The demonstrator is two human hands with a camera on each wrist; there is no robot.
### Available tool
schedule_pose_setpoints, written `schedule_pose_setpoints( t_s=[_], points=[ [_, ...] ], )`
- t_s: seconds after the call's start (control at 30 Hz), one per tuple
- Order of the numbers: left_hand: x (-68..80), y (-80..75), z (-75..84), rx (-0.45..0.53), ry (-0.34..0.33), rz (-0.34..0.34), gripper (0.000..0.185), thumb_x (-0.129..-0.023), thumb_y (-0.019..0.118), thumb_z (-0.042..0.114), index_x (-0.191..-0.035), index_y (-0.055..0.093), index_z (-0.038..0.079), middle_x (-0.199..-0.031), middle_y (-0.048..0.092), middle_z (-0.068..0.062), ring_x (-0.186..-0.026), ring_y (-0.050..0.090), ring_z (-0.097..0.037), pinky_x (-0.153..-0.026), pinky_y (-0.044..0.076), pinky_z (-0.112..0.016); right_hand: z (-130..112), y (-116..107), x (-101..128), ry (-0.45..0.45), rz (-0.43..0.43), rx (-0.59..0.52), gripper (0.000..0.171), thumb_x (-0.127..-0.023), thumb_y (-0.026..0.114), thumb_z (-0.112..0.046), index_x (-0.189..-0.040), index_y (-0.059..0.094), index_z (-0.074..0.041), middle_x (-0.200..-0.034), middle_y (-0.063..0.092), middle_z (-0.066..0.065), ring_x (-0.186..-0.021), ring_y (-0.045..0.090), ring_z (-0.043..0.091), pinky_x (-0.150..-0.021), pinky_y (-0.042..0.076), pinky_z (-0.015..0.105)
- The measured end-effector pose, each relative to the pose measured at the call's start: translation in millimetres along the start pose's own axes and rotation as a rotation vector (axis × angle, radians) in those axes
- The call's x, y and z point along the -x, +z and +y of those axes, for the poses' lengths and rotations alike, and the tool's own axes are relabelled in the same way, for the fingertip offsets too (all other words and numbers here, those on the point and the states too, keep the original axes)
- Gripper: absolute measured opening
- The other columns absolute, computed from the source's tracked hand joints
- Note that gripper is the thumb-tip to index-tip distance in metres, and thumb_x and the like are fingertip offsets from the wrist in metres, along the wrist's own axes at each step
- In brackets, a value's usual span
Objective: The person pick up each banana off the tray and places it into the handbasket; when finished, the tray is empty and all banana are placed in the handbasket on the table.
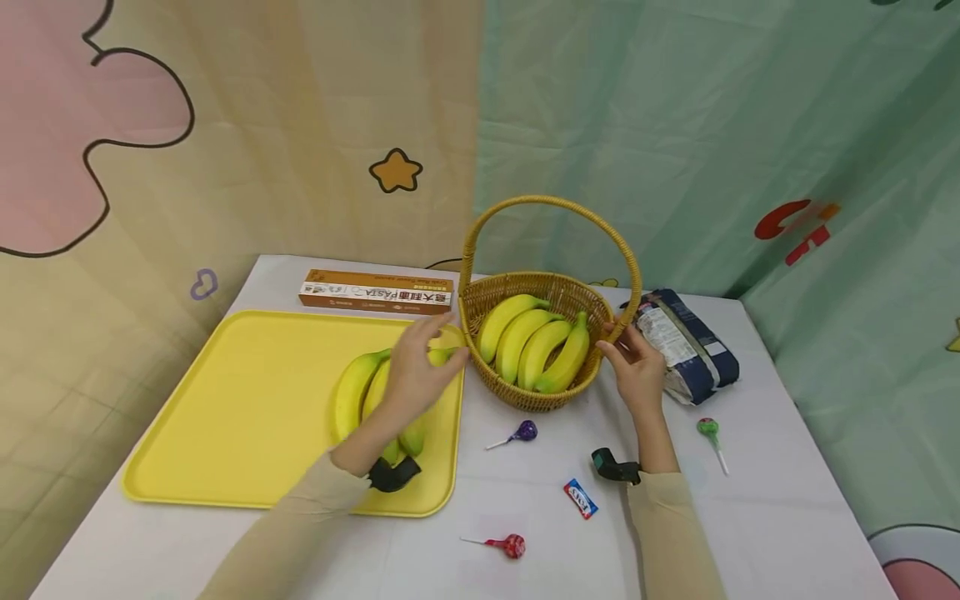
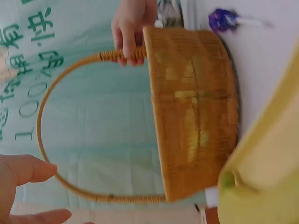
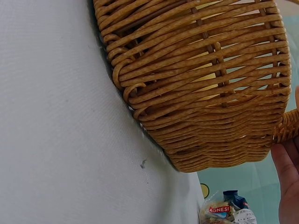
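A wicker basket (image 1: 537, 402) with a tall arched handle (image 1: 551, 200) stands on the table, with several yellow bananas (image 1: 510, 321) inside. My right hand (image 1: 637, 367) grips the right base of the handle, its thumb at the rim; the left wrist view shows that hand's fingers (image 2: 127, 39) wrapped round it. My left hand (image 1: 420, 371) hovers beside the basket's left side with thumb and fingers spread and nothing between them. Below it more bananas (image 1: 352, 396) lie on a yellow tray (image 1: 247, 400), partly hidden by the hand and wrist.
A pasta box (image 1: 375, 292) lies behind the tray. Right of the basket is a dark blue package (image 1: 693, 346). Purple (image 1: 527, 431), red (image 1: 513, 546) and green lollipops (image 1: 707, 427) and a small wrapped candy (image 1: 581, 498) lie in front. A curtain (image 1: 675, 125) hangs behind.
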State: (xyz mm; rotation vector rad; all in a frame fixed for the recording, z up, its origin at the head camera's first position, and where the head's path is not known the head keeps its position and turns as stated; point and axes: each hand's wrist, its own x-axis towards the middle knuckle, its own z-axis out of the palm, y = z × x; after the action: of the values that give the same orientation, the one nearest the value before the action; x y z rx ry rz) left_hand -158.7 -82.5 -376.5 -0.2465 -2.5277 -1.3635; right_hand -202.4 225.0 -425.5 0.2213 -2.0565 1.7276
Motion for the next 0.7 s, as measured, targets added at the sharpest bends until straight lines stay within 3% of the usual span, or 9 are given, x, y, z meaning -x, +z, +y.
schedule_pose_setpoints(
  t_s=[0.13,0.3,0.47,0.7],
  points=[
    [8.4,-48.1,-31.5,-0.026,-0.107,0.133,0.059,-0.089,0.069,0.014,-0.143,0.048,0.005,-0.14,0.05,-0.019,-0.118,0.05,-0.035,-0.094,0.046,-0.051,1,0,1,-0.001,0.006,-0.002,0.044,-0.086,0.067,0.006,-0.129,0.056,0.014,-0.117,0.061,0.038,-0.109,0.066,0.032,-0.083,0.052,0.013],
    [20.8,-82.8,-63.1,-0.054,-0.183,0.236,0.06,-0.091,0.067,0.012,-0.145,0.044,0.003,-0.142,0.047,-0.022,-0.121,0.048,-0.039,-0.094,0.042,-0.053,-1,0,0,-0.001,0.007,0.016,0.044,-0.087,0.067,0.005,-0.129,0.056,0.013,-0.118,0.062,0.036,-0.111,0.064,0.038,-0.084,0.052,0.013],
    [32.8,-90.4,-79.5,-0.068,-0.237,0.243,0.06,-0.091,0.066,0.014,-0.146,0.043,0.002,-0.142,0.046,-0.024,-0.121,0.048,-0.04,-0.095,0.042,-0.054,0,0,0,0.009,0.0,-0.002,0.045,-0.086,0.067,0.006,-0.129,0.056,0.013,-0.117,0.061,0.037,-0.111,0.064,0.039,-0.082,0.052,0.013],
    [41.0,-80.1,-100.1,-0.123,-0.32,0.128,0.064,-0.091,0.067,0.018,-0.147,0.04,0.0,-0.144,0.043,-0.026,-0.123,0.046,-0.043,-0.096,0.042,-0.057,2,-1,0,-0.014,0.004,0.005,0.045,-0.086,0.067,0.007,-0.129,0.056,0.014,-0.117,0.061,0.037,-0.108,0.067,0.029,-0.083,0.052,0.013]
  ],
)
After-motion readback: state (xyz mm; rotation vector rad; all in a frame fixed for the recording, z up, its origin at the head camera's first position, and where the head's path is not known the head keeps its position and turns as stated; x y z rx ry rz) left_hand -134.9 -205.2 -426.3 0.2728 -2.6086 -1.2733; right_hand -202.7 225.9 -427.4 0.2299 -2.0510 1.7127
